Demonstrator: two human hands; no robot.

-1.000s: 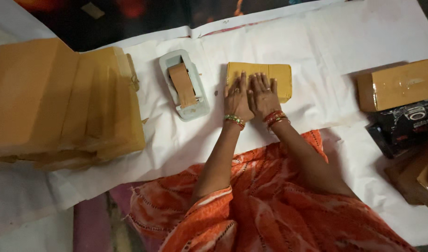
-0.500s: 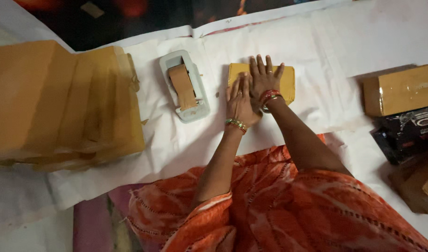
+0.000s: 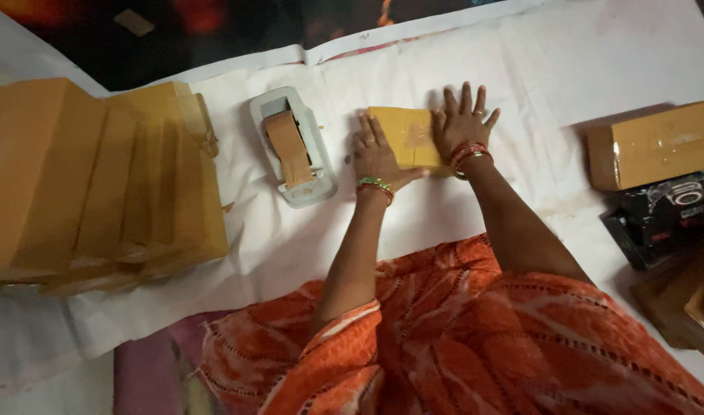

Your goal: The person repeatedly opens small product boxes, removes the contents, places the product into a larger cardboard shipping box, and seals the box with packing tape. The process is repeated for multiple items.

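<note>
A small flat parcel wrapped in brown paper [image 3: 408, 137] lies on the white sheet [image 3: 567, 69] in front of me. My left hand [image 3: 375, 157] rests on its left edge, fingers curled over the side. Spread flat, my right hand [image 3: 463, 123] presses on the parcel's right end, reaching partly onto the sheet. Both wrists carry bangles. A grey tape dispenser [image 3: 294, 150] with a roll of brown tape stands just left of my left hand.
A stack of brown wrapped boxes [image 3: 98, 177] fills the left side. At the right lies another brown wrapped box [image 3: 655, 146], with a black printed box [image 3: 663, 215] below it and cardboard at the corner. My orange garment covers the foreground.
My right hand has slid from the parcel's middle to its right end and spread flat. My left hand has shifted to the left edge, uncovering the top.
</note>
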